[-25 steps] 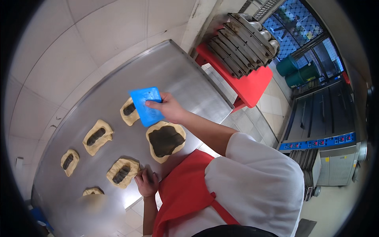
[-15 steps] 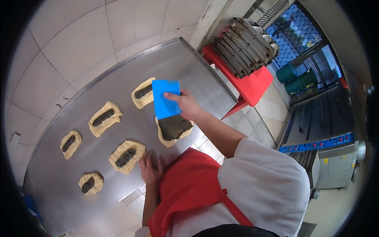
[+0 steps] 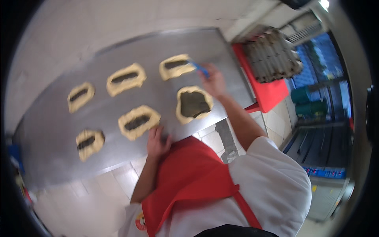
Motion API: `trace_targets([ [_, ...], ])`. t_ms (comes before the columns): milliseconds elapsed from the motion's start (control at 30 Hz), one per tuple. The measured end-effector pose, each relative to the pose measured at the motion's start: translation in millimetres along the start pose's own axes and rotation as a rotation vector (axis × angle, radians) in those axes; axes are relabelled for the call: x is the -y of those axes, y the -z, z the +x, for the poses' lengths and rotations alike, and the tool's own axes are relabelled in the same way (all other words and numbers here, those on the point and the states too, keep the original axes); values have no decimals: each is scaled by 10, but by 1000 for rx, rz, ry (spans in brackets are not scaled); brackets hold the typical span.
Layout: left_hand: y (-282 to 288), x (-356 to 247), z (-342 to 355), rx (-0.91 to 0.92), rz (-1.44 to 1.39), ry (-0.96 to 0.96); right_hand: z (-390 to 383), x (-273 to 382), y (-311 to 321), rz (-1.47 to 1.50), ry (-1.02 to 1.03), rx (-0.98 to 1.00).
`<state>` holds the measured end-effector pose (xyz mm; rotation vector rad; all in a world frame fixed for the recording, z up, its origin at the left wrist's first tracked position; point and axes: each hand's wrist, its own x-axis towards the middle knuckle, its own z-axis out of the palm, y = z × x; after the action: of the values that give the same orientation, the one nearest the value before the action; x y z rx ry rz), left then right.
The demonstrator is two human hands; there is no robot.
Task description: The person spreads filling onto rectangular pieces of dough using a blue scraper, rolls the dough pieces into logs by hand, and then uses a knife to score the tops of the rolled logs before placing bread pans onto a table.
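My right hand [image 3: 213,81] grips a blue scraper [image 3: 200,67], seen nearly edge-on, at the right end of an oblong dough piece with dark filling [image 3: 166,71]. Below it lies a dough piece with a broad dark patch [image 3: 193,104]. My left hand [image 3: 158,142] rests at the front edge of the steel table [image 3: 67,154], fingers apart, beside another filled dough piece [image 3: 138,122]. More filled pieces lie leftward: one at the back [image 3: 125,79], a small one [image 3: 81,96] and one near the front [image 3: 90,146]. Motion blurs the view.
A red stand [image 3: 272,94] holds stacked metal pans [image 3: 270,55] to the right. Beyond are green drums [image 3: 304,102], a grilled window and an oven [image 3: 316,146]. A tiled wall [image 3: 118,27] runs behind the table, and blue objects [image 3: 15,156] sit at far left.
The view has swung, shifting table and dough. The scraper has turned from flat to edge-on and moved off the broad dark-patched piece to the piece behind it.
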<state>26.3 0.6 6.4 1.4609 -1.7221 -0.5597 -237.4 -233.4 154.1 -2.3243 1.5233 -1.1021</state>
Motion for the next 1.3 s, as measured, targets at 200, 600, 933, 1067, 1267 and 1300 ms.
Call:
trace_targets([
  [200, 29, -14, 91, 0, -26, 30, 34, -110, -372, -224, 179, 304],
  [600, 24, -115, 81, 7, -12, 63, -44, -344, -1489, -336, 261, 387],
  [933, -22, -140, 110, 69, 3, 167, 477, -761, -758, -290, 203, 424],
  [1067, -75, -98, 112, 22, 115, 76, 372, -1014, -978, -201, 277, 428],
  [1267, -92, -116, 74, 47, 211, 117, -54, -1245, -782, -151, 320, 563],
  [1300, -112, -98, 52, 42, 228, 123, 64, -1175, -691, -156, 304, 640],
])
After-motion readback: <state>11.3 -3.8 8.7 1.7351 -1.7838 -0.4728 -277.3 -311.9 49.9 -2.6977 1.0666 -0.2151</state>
